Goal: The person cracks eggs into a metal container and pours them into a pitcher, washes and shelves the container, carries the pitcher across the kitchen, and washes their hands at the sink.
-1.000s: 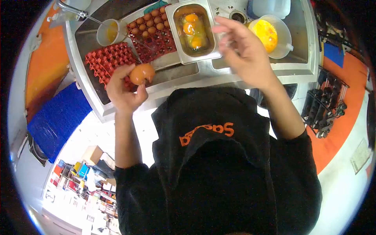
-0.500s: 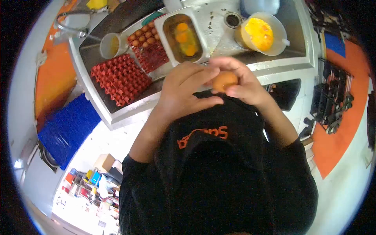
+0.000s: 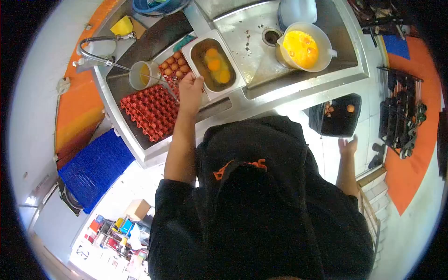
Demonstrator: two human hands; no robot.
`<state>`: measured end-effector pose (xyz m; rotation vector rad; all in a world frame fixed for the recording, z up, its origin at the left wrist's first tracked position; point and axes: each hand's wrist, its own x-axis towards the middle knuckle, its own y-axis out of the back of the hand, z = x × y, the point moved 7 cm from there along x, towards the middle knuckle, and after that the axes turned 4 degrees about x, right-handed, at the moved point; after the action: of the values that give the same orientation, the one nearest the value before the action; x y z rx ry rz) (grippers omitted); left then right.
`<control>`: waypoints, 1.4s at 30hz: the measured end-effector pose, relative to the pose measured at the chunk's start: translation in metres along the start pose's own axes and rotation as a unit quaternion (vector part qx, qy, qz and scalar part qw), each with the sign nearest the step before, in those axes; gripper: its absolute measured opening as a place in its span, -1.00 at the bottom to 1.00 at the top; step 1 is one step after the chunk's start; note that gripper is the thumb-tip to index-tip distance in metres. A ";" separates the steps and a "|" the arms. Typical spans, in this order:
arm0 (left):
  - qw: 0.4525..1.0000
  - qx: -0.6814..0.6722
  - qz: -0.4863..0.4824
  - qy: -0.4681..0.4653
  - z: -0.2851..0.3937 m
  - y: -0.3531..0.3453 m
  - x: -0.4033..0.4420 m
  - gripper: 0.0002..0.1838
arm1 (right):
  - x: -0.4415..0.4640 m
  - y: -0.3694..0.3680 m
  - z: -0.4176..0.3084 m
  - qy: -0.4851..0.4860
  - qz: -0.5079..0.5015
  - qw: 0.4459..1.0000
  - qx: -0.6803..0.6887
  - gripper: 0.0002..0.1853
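My left hand (image 3: 190,91) is over the red egg tray beside the steel pan, fingers curled together. What they hold, if anything, is hidden. Brown eggs (image 3: 173,65) sit in the tray's far part. Raw yolks and egg white (image 3: 213,65) lie in the rectangular steel pan (image 3: 238,77). Low on the right, my right hand (image 3: 347,144) has its fingers apart and holds nothing. Just beyond it stands a black bin (image 3: 333,123) with broken shells (image 3: 329,109) and a round brown egg or shell piece (image 3: 351,108) inside.
Stacked red egg trays (image 3: 151,112) fill the sink's left part. Near the tap (image 3: 109,60) is a clear container (image 3: 140,76). A jug (image 3: 326,53) of yolks stands by the drain (image 3: 270,36) at right. A blue crate (image 3: 95,163) is at lower left.
My hands have parted; the brown egg seen in my right hand is no longer there. My left hand moved left to the egg tray, my right hand down and right beside the bin.
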<state>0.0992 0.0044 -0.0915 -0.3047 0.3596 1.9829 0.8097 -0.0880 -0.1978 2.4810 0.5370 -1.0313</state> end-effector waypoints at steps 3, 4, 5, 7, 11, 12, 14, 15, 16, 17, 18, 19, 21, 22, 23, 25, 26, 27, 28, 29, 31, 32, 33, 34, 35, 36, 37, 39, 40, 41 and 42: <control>0.998 -0.009 -0.029 -0.050 0.008 -0.008 -0.008 -0.87 | 0.032 0.030 0.037 0.019 0.027 0.995 -0.093 -0.59; 0.998 -0.056 0.003 -0.034 0.011 -0.005 -0.014 -0.87 | 0.034 0.024 0.045 0.010 0.032 0.996 -0.088 -0.65; 0.996 -0.068 0.020 -0.054 0.019 -0.003 -0.021 -0.90 | 0.036 0.018 0.053 0.000 0.037 0.996 -0.083 -0.70; 0.990 -0.093 0.053 -0.095 0.053 0.003 -0.040 -0.93 | 0.014 -0.011 0.056 -0.003 -0.002 0.998 -0.070 -0.77; 0.962 -0.075 0.026 -0.262 0.145 0.010 -0.092 -0.91 | 0.020 -0.068 0.053 0.030 -0.109 0.989 -0.098 -0.88; 0.951 -0.079 0.028 -0.296 0.167 0.010 -0.105 -0.90 | -0.010 -0.088 0.047 0.052 -0.120 0.986 -0.105 -0.89; 0.927 -0.088 0.032 -0.364 0.208 0.008 -0.132 -0.86 | -0.019 -0.114 0.039 0.065 -0.186 0.970 -0.139 -0.84; 0.922 -0.111 0.043 -0.367 0.224 0.007 -0.145 -0.83 | 0.024 -0.117 0.049 0.075 -0.224 0.965 -0.111 -0.83; 0.919 -0.099 0.039 -0.379 0.239 0.008 -0.156 -0.80 | 0.017 -0.126 0.046 0.080 -0.251 0.959 -0.099 -0.82; 0.916 -0.087 0.034 -0.390 0.250 0.008 -0.164 -0.78 | 0.007 -0.135 0.047 0.085 -0.277 0.953 -0.088 -0.81; 0.909 -0.087 0.023 -0.407 0.261 0.008 -0.170 -0.77 | 0.001 -0.137 0.045 0.093 -0.247 0.958 -0.114 -0.80; 0.903 -0.087 0.012 -0.422 0.271 0.008 -0.176 -0.75 | -0.002 -0.136 0.040 0.100 -0.213 0.962 -0.140 -0.78; 0.910 -0.132 -0.016 -0.393 0.277 0.005 -0.184 -0.74 | -0.004 -0.142 0.042 0.115 -0.236 0.955 -0.139 -0.84; 0.920 -0.176 -0.033 -0.348 0.275 0.002 -0.188 -0.73 | -0.002 -0.143 0.043 0.107 -0.244 0.955 -0.133 -0.86; 0.928 -0.193 -0.046 -0.315 0.272 0.000 -0.190 -0.72 | 0.001 -0.143 0.046 0.097 -0.250 0.955 -0.127 -0.87; 0.939 -0.230 -0.068 -0.248 0.267 -0.004 -0.193 -0.70 | 0.000 -0.139 0.050 0.092 -0.246 0.960 -0.093 -0.88; 0.941 -0.242 -0.076 -0.222 0.262 -0.005 -0.194 -0.69 | -0.001 -0.138 0.053 0.098 -0.235 0.965 -0.063 -0.87; 0.944 -0.250 -0.082 -0.199 0.258 -0.007 -0.194 -0.67 | -0.001 -0.134 0.052 0.104 -0.223 0.969 -0.034 -0.87; 0.946 -0.258 -0.089 -0.176 0.254 -0.009 -0.195 -0.66 | 0.001 -0.132 0.053 0.104 -0.248 0.957 -0.108 -0.87; 0.947 -0.265 -0.094 -0.153 0.250 -0.011 -0.195 -0.64 | 0.005 -0.124 0.052 0.098 -0.229 0.961 -0.123 -0.88; 0.947 -0.279 -0.101 -0.120 0.244 -0.015 -0.195 -0.63 | 0.011 -0.112 0.053 0.087 -0.193 0.966 -0.151 -0.88; 0.948 -0.284 -0.104 -0.105 0.241 -0.017 -0.194 -0.62 | 0.013 -0.110 0.054 0.087 -0.191 0.961 -0.181 -0.86; 0.948 -0.288 -0.105 -0.089 0.239 -0.019 -0.194 -0.61 | 0.006 -0.107 0.052 0.094 -0.165 0.964 -0.185 -0.86; 0.947 -0.294 -0.098 -0.084 0.236 -0.022 -0.194 -0.61 | -0.010 -0.108 0.048 0.102 -0.140 0.967 -0.188 -0.86; 0.947 -0.298 -0.093 -0.080 0.235 -0.024 -0.194 -0.61 | -0.020 -0.107 0.043 0.109 -0.115 0.969 -0.191 -0.86; 0.946 -0.302 -0.088 -0.077 0.233 -0.026 -0.193 -0.61 | -0.021 -0.107 0.041 0.115 -0.119 0.963 -0.212 -0.86; 0.946 -0.304 -0.085 -0.074 0.233 -0.027 -0.193 -0.61 | -0.013 -0.107 0.042 0.114 -0.147 0.960 -0.208 -0.87; 0.946 -0.304 -0.081 -0.075 0.234 -0.031 -0.191 -0.61 | 0.005 -0.108 0.045 0.113 -0.203 0.953 -0.197 -0.87; 0.947 -0.303 -0.078 -0.078 0.235 -0.032 -0.191 -0.60 | -0.007 -0.109 0.036 0.154 -0.186 0.957 -0.163 -0.89; 0.949 -0.292 -0.079 -0.090 0.236 -0.033 -0.190 -0.61 | -0.022 -0.112 0.027 0.194 -0.169 0.958 -0.128 -0.90; 0.951 -0.282 -0.080 -0.102 0.238 -0.034 -0.189 -0.63 | -0.051 -0.118 0.014 0.234 -0.151 0.956 -0.092 -0.91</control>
<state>0.1962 -0.0482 0.1938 -0.4664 -0.3671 1.9008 0.7106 -0.0049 -0.1951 2.5186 1.1308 -0.4465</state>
